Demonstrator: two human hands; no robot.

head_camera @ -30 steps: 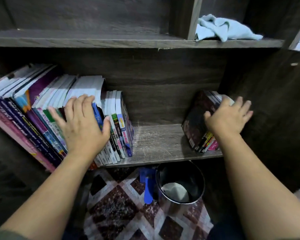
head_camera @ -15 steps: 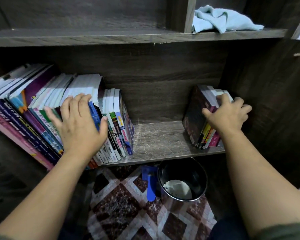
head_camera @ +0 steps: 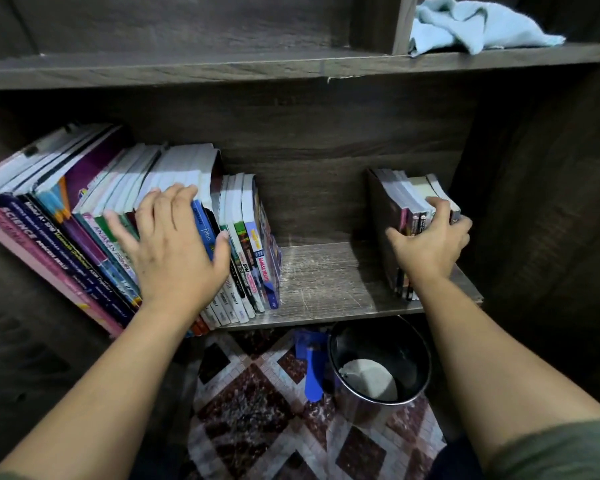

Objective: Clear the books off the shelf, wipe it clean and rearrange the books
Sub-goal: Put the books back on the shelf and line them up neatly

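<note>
A long row of books [head_camera: 84,220] leans leftward on the left part of the wooden shelf [head_camera: 329,282]. My left hand [head_camera: 174,251] lies flat against their spines, fingers spread, thumb by a blue spine. At the shelf's right end a small stack of books [head_camera: 399,202] stands nearly upright against the side wall. My right hand [head_camera: 430,240] clasps this stack from the front, thumb on its left cover, fingers over its top. A light blue cloth [head_camera: 471,26] lies crumpled on the upper shelf at the right.
Bare scratched shelf board lies between the two book groups. Below the shelf a black metal bucket [head_camera: 378,362] with something pale inside stands on a patterned tile floor [head_camera: 257,420], a blue tool [head_camera: 312,365] beside it. A dark side panel [head_camera: 534,202] closes the right.
The right-hand stack has been tipped from leaning left to nearly upright against the right wall, my right hand moving with it. My left hand stayed on the left row.
</note>
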